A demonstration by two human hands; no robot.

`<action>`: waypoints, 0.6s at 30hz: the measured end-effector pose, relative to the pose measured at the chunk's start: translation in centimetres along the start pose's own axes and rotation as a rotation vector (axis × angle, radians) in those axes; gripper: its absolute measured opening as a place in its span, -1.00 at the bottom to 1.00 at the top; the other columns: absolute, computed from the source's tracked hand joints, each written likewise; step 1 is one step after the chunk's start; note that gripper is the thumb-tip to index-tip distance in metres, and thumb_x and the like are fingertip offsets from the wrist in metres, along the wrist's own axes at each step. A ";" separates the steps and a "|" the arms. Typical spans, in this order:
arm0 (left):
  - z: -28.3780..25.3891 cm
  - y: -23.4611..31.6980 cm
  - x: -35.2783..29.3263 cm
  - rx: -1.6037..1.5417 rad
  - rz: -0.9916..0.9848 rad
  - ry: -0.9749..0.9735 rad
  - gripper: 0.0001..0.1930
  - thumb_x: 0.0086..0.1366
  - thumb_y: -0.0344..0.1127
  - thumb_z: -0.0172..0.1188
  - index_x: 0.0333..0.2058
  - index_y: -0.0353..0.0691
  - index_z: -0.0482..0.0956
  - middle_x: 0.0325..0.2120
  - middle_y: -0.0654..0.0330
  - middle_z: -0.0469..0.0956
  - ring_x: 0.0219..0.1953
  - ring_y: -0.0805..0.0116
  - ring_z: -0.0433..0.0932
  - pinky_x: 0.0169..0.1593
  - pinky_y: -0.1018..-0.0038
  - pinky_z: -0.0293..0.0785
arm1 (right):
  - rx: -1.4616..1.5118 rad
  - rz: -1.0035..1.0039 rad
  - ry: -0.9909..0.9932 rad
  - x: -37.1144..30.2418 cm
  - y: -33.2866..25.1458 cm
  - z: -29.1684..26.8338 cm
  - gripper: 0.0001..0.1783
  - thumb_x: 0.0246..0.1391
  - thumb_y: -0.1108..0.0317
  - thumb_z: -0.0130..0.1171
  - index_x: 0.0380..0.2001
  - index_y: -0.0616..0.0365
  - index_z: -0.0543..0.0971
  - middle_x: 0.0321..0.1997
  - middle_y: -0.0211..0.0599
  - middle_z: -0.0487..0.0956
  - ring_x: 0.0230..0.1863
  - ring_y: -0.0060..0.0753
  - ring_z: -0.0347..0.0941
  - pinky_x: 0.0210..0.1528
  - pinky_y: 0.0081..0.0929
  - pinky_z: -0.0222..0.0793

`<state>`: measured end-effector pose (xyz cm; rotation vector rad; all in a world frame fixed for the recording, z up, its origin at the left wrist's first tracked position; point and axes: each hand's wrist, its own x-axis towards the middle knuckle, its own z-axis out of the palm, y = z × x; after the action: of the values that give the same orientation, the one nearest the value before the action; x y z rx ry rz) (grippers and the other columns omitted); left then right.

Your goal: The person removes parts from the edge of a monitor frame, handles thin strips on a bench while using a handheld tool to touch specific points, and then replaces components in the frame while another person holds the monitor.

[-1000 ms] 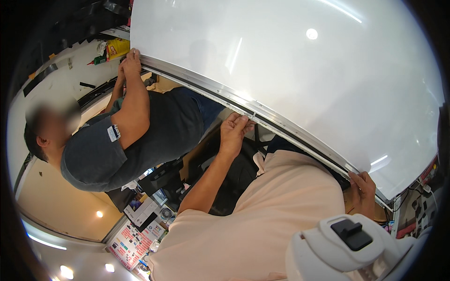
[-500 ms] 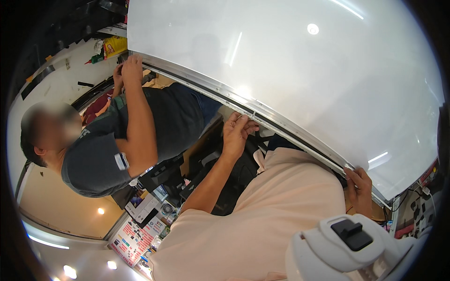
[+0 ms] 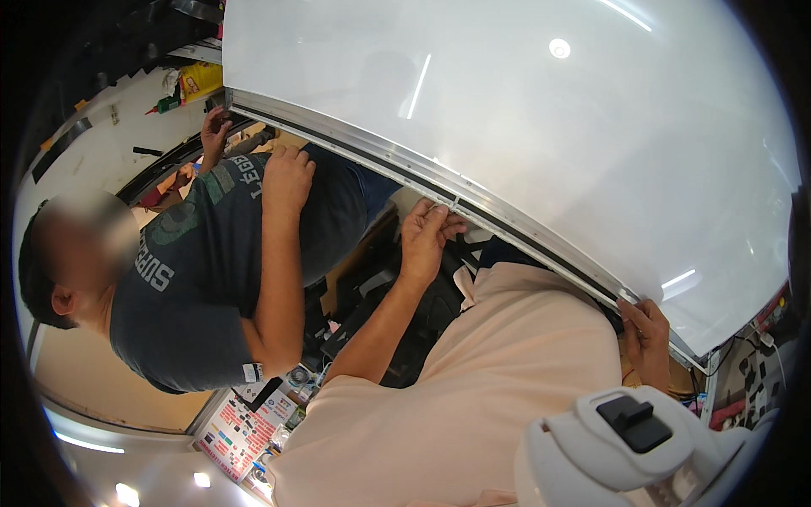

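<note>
A large glossy white panel (image 3: pixel 507 127) spans the view, its near side edged by a silver metal frame (image 3: pixel 338 139). Along that frame runs a thin pale strip (image 3: pixel 524 245), slanting down to the right. With thumb and fingertips closed, my left hand (image 3: pixel 427 241) grips the strip near its middle, beside a small cross piece. My right hand (image 3: pixel 646 334) pinches the strip's edge close to the panel's lower right corner. Its lower fingers are partly hidden behind the frame.
A co-worker in a dark T-shirt (image 3: pixel 203 262) stands on the left; one hand (image 3: pixel 215 131) is by the frame's far left end, the other (image 3: pixel 289 179) is raised off it. A yellow packet (image 3: pixel 201 80) and green bottle (image 3: pixel 169 103) lie behind. Cables (image 3: pixel 718 359) hang at the right corner.
The co-worker has drawn one hand away from the panel's left end, toward the right and nearer. The co-worker's body has turned slightly. My hands hold almost the same places.
</note>
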<state>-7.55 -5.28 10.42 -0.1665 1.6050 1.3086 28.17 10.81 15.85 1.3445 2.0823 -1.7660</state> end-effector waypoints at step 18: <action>0.1 0.8 0.2 0.122 0.016 0.042 -0.87 0.38 -0.42 0.07 -0.18 -0.36 0.46 -0.31 0.12 0.63 -0.31 0.39 0.64 -0.24 0.51 0.57 | 0.004 0.018 0.051 0.1 -0.7 0.6 -0.57 -0.06 0.75 0.12 -0.12 0.13 0.64 -0.48 -0.22 0.42 -0.51 -0.36 0.35 -0.48 -0.48 0.26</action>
<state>-8.08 -4.75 10.78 -0.1067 1.7195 1.2220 27.44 10.40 16.13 1.4199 2.0865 -1.7475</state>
